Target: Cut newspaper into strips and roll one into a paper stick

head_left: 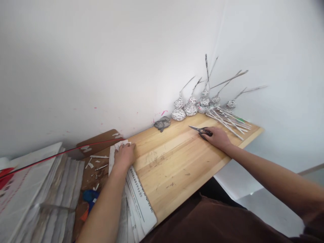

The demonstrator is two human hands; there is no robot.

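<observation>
My right hand (218, 137) rests on the wooden board (174, 162) with its fingers closed around the black handles of a pair of scissors (199, 130), whose blades point left. My left hand (124, 156) lies on a stack of long white printed paper strips (140, 199) at the board's left end, fingers curled over the strips' far end.
Several small woven paper gourds (191, 107) with long stems stand against the white wall, beside a bundle of rolled paper sticks (229, 120). A grey cloth (162, 124) lies near the wall. Newspaper piles (37, 195), a thin red rod (55, 156) and paper scraps sit at left.
</observation>
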